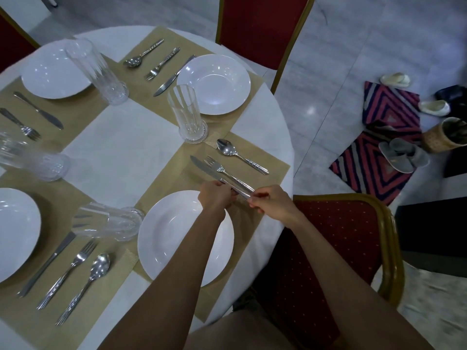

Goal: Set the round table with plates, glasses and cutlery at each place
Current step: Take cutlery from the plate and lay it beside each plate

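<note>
Flanking white round table [113, 152]: red chairs [260, 29], pale floor [328, 72]

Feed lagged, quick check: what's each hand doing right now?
Left hand: gripping the knife mid-handle.
Right hand: pinching the knife's handle end.

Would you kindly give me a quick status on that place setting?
Left hand and right hand both pinch silver table knife handle. Silver fork alongside, silver spoon laid beyond. Nothing obstructing.

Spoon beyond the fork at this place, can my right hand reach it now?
Probably yes: the spoon lies uncovered on the mat, just past the fork; the right hand would first release the knife.
</note>
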